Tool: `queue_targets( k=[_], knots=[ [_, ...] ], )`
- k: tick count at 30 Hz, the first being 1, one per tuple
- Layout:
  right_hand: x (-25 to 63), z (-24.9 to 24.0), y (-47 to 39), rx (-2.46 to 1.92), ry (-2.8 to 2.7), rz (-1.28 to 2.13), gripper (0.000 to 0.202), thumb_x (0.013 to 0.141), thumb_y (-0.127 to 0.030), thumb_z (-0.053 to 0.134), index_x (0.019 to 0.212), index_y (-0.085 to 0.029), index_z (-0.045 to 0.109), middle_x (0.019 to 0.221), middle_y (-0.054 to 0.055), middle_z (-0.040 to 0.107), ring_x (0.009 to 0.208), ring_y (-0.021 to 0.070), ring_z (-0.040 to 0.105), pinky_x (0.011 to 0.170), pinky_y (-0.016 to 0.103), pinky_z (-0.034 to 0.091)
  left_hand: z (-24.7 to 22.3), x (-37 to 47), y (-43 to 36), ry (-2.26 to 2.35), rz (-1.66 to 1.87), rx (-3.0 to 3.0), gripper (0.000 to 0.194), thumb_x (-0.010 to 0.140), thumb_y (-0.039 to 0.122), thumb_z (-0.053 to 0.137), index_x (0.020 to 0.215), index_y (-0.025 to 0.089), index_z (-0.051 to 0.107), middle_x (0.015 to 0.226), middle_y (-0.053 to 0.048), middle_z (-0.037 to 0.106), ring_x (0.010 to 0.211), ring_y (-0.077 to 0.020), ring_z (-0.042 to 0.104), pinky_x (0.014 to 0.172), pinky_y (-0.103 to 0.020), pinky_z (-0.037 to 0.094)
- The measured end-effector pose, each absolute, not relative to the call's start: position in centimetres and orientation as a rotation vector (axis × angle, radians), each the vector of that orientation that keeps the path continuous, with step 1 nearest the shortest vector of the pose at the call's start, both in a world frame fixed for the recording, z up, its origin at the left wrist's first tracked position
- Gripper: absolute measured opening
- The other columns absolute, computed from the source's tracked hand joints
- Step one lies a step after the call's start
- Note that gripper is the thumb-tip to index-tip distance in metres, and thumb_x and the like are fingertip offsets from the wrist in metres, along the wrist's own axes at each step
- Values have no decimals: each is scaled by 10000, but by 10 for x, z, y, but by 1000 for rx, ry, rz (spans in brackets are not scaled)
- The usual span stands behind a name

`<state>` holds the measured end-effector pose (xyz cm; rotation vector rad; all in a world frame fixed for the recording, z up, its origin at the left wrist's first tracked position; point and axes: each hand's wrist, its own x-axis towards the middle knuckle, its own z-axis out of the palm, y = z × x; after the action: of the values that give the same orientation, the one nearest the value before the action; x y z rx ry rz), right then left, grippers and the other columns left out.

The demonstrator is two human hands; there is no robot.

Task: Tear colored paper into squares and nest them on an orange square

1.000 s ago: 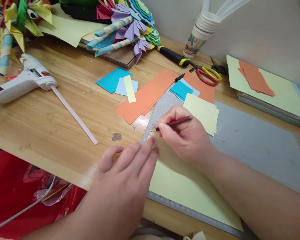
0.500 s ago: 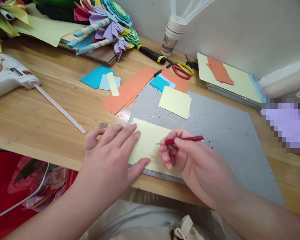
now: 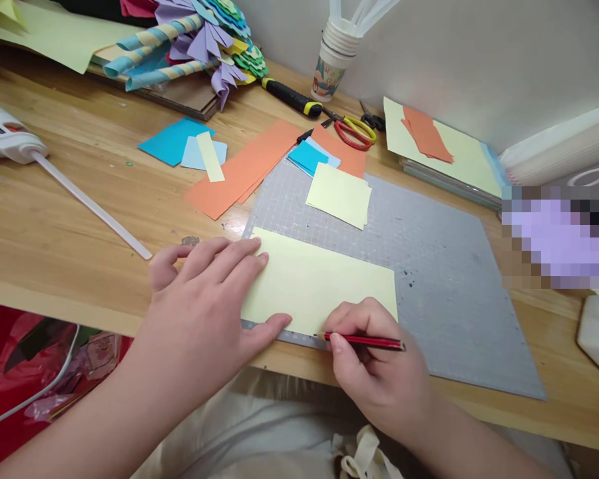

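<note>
A pale yellow paper strip (image 3: 324,273) lies along the near left edge of the grey cutting mat (image 3: 449,306). Flat over its left end rests my left hand (image 3: 214,293), fingers stretched out and thumb apart near the lower edge. My right hand (image 3: 379,366) grips a red and black pencil (image 3: 364,341). The pencil's tip is at the paper's lower edge, by the mat's ruler marks; whether it touches the paper I cannot tell. Beyond the strip, small yellow paper pieces (image 3: 338,195) and blue pieces (image 3: 309,158) overlap on the mat.
Left of the mat lie orange strips (image 3: 244,166), blue paper (image 3: 172,141) and a white glue gun (image 3: 10,136) with a long glue stick. Behind are a black-yellow handled tool (image 3: 292,98), scissors (image 3: 354,133) and paper cups (image 3: 332,63). A paper stack (image 3: 459,153) stands back right.
My right hand has moved down toward the strip's lower edge, bringing the pencil tip there and uncovering the strip's right end. My left hand stays on the paper. The view has shifted slightly right.
</note>
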<state>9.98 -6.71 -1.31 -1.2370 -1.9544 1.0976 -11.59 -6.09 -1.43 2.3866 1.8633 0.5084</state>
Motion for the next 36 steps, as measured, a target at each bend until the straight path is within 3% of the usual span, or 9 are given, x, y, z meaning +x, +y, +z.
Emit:
queue_targets(
  k=[36],
  knots=[
    [98, -12, -63, -1153, -2076, 1093, 150, 853, -142, 511, 800, -235, 406, 697, -23, 552, 552, 113, 464, 517, 258, 369, -17, -117, -59, 1826, 548, 2416, 460, 829, 488, 590, 1170, 181, 557, 1324, -81, 578, 1206, -310, 496, 1030, -476, 311]
  ],
)
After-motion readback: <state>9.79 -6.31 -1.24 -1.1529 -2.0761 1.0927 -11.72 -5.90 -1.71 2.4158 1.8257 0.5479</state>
